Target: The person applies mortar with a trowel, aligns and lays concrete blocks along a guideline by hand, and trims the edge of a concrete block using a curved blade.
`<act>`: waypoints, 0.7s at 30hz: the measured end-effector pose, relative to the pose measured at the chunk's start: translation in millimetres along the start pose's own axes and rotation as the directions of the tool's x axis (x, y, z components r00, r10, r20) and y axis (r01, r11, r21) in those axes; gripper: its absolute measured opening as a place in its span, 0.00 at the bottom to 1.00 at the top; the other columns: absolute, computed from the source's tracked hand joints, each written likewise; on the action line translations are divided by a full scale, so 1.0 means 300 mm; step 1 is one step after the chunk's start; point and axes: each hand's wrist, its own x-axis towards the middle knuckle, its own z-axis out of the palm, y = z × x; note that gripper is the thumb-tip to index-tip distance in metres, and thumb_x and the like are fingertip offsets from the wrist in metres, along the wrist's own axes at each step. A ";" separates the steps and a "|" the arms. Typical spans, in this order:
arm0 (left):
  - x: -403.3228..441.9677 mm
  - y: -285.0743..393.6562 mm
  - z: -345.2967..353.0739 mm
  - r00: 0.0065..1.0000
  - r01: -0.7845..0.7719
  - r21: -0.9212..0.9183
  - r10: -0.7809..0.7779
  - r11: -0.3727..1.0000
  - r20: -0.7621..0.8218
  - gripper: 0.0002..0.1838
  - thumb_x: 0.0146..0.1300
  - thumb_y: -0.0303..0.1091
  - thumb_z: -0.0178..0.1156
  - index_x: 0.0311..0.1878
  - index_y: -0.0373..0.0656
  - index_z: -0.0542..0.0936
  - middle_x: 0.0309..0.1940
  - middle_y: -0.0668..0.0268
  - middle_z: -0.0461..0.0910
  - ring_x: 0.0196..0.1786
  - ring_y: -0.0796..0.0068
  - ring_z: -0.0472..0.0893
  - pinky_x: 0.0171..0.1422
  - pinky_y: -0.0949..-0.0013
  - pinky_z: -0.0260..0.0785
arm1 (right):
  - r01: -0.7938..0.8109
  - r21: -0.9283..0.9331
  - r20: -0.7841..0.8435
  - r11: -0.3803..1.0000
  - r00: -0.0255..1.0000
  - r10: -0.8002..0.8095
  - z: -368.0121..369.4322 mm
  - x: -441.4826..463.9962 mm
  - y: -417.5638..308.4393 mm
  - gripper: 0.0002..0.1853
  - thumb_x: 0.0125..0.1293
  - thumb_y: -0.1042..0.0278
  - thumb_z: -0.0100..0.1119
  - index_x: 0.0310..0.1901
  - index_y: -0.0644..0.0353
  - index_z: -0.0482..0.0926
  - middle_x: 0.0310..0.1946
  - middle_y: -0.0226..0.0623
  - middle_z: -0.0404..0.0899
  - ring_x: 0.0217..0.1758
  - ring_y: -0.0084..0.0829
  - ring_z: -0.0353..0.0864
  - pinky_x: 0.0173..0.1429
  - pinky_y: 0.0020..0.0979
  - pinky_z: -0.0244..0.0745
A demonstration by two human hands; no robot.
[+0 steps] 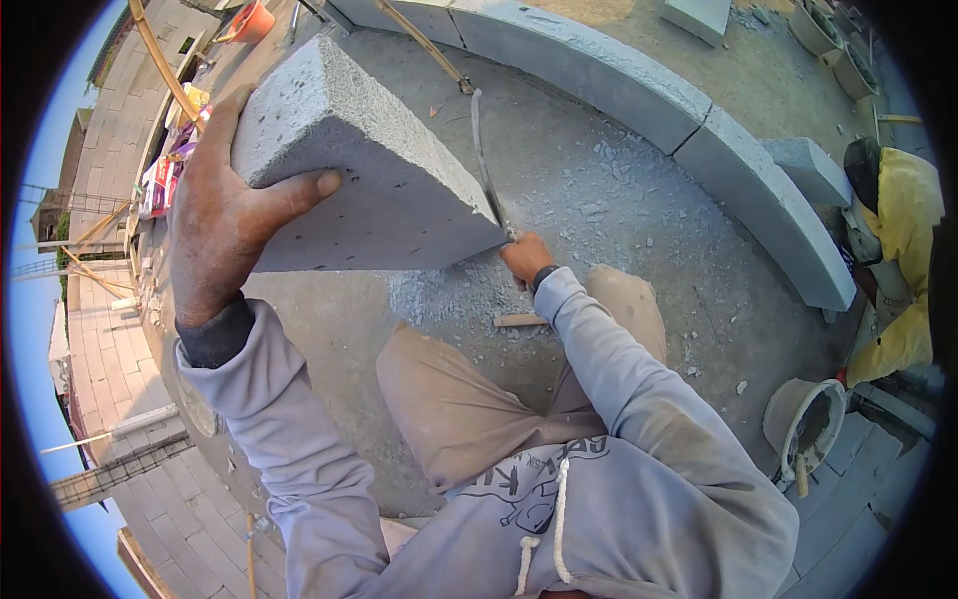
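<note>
A pale grey lightweight concrete block (374, 205) is tilted up in front of me, one lower corner close to the floor. My left hand (230, 200) is closed on its upper left end, thumb across the near face. Low beside the opposite corner, my right hand (526, 260) is wrapped round the handle of a long, thin-bladed tool (483, 150). The blade rises along the block's right edge; its exact kind is not clear. Grey chips and dust (609, 205) lie around that corner. A short wooden stick (520, 320) rests on the floor near my knees.
A curved row of blocks (589, 75) borders the floor ahead and to the right. A mortar-stained bucket (806, 419) stands at right, below yellow sacks (903, 215). An orange bucket (252, 22) and wooden poles (160, 60) are at upper left.
</note>
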 end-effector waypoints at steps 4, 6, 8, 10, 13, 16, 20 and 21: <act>-0.008 -0.001 0.003 1.000 0.012 -0.011 -0.012 1.000 -0.009 0.50 0.36 0.56 0.69 0.63 0.37 0.68 0.41 0.50 0.79 0.41 0.58 0.82 0.49 0.60 0.73 | 0.161 -0.005 -0.020 0.987 0.987 -0.161 -0.052 -0.036 -0.018 0.10 0.55 0.70 0.54 0.36 0.68 0.76 0.21 0.43 0.76 0.20 0.37 0.75 0.27 0.38 0.70; 0.001 -0.007 0.002 1.000 0.018 -0.048 -0.017 0.999 0.008 0.50 0.34 0.54 0.72 0.61 0.35 0.69 0.41 0.49 0.80 0.41 0.58 0.83 0.48 0.61 0.73 | 0.291 -0.012 -0.101 0.957 0.952 -0.291 -0.069 -0.119 -0.087 0.13 0.54 0.69 0.53 0.39 0.67 0.77 0.31 0.54 0.81 0.37 0.49 0.81 0.46 0.42 0.74; 0.002 -0.009 -0.002 1.000 0.013 -0.050 -0.013 0.999 0.008 0.50 0.33 0.54 0.73 0.61 0.34 0.69 0.41 0.48 0.80 0.41 0.58 0.83 0.48 0.62 0.74 | 0.586 -0.072 -0.225 0.807 0.779 -0.585 -0.050 -0.129 -0.065 0.10 0.56 0.69 0.54 0.36 0.67 0.77 0.22 0.46 0.78 0.22 0.39 0.78 0.30 0.40 0.72; -0.002 0.000 -0.001 1.000 -0.004 -0.030 0.004 1.000 -0.010 0.51 0.33 0.54 0.73 0.61 0.34 0.69 0.41 0.47 0.80 0.41 0.58 0.83 0.48 0.62 0.74 | 0.640 -0.182 -0.253 0.747 0.703 -0.664 -0.010 -0.072 0.015 0.09 0.56 0.70 0.54 0.34 0.67 0.77 0.17 0.41 0.75 0.15 0.33 0.75 0.22 0.38 0.71; -0.005 -0.003 -0.001 1.000 -0.008 0.016 0.008 1.000 -0.026 0.51 0.33 0.54 0.72 0.62 0.34 0.68 0.42 0.47 0.80 0.41 0.57 0.83 0.49 0.61 0.74 | 0.366 -0.222 -0.150 0.904 0.903 -0.402 0.038 0.043 0.144 0.09 0.56 0.70 0.54 0.34 0.67 0.77 0.17 0.40 0.75 0.16 0.32 0.74 0.24 0.38 0.70; -0.005 -0.003 0.004 1.000 0.021 -0.046 -0.021 0.999 0.002 0.51 0.34 0.54 0.72 0.62 0.34 0.69 0.43 0.48 0.80 0.41 0.57 0.83 0.49 0.60 0.73 | 0.071 -0.037 0.035 0.997 0.997 -0.069 -0.074 -0.108 -0.025 0.11 0.56 0.70 0.53 0.37 0.68 0.77 0.21 0.45 0.77 0.22 0.38 0.77 0.29 0.39 0.72; -0.014 0.004 -0.001 0.999 0.049 -0.040 -0.048 0.998 0.023 0.51 0.35 0.53 0.72 0.62 0.33 0.68 0.44 0.45 0.79 0.45 0.57 0.82 0.52 0.61 0.72 | 0.364 0.021 -0.110 0.931 0.927 -0.359 -0.079 -0.143 -0.082 0.15 0.56 0.68 0.53 0.41 0.71 0.78 0.28 0.55 0.81 0.30 0.48 0.82 0.37 0.41 0.77; -0.015 0.007 -0.004 0.999 0.043 -0.022 -0.043 0.999 0.016 0.51 0.35 0.53 0.72 0.62 0.33 0.68 0.44 0.45 0.79 0.45 0.57 0.82 0.52 0.61 0.72 | 0.471 0.010 -0.173 0.882 0.869 -0.463 -0.076 -0.140 -0.090 0.15 0.56 0.68 0.53 0.41 0.71 0.78 0.28 0.55 0.81 0.29 0.48 0.82 0.36 0.41 0.77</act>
